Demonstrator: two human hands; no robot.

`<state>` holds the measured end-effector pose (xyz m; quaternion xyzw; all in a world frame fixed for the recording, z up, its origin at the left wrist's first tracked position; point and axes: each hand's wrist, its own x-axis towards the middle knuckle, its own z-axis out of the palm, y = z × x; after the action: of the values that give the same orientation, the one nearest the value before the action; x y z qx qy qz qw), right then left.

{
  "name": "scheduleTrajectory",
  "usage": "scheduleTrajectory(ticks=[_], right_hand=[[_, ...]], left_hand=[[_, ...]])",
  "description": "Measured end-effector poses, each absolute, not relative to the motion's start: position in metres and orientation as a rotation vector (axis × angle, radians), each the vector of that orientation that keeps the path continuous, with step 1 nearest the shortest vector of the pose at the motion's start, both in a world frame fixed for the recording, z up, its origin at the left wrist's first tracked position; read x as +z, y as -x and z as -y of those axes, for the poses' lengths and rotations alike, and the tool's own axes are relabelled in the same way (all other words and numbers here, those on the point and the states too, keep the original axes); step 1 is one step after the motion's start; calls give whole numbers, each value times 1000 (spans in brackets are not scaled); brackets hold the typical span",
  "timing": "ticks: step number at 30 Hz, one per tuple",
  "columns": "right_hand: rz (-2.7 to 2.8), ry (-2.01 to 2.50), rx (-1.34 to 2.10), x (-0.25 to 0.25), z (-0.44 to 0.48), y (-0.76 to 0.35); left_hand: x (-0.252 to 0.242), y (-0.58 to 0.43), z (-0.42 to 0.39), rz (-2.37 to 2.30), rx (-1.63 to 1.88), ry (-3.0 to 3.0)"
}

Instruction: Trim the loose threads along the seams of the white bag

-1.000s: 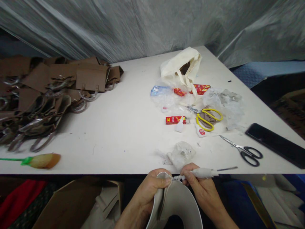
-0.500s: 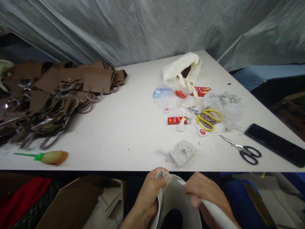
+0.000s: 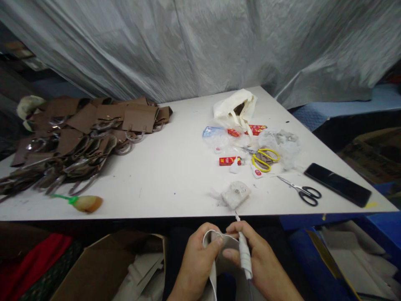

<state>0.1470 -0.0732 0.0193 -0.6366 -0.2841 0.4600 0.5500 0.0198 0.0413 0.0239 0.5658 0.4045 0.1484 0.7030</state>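
Below the near edge of the white table (image 3: 175, 175), my left hand (image 3: 196, 260) pinches the rim of a curved white piece (image 3: 213, 244). My right hand (image 3: 257, 264) grips a white-wrapped pen-like tool (image 3: 244, 251), its thin tip pointing up toward the table edge, and its fingers also touch the piece. On the table just above my hands sits a crumpled clear wad (image 3: 235, 194).
A heap of brown pieces with metal rings (image 3: 78, 133) fills the left. A green-handled brush (image 3: 82, 202) lies near the front. Right of centre are a cream bag (image 3: 234, 108), red packets (image 3: 229, 161), yellow scissors (image 3: 262, 158), black scissors (image 3: 301, 191) and a phone (image 3: 337, 190). A cardboard box (image 3: 100, 267) sits below.
My right hand swung the white tool from lying sideways to pointing upward beside the piece. The view tilted up, so the table appears farther away.
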Motion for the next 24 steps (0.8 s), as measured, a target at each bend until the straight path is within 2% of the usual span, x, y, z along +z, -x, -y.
scheduleTrajectory(ticks=[11, 24], right_hand=[[765, 1475, 1003, 42, 93, -118], [901, 1542, 901, 29, 84, -118]], left_hand=[[57, 8, -21, -958, 419, -1779], [46, 12, -22, -1001, 457, -1940]])
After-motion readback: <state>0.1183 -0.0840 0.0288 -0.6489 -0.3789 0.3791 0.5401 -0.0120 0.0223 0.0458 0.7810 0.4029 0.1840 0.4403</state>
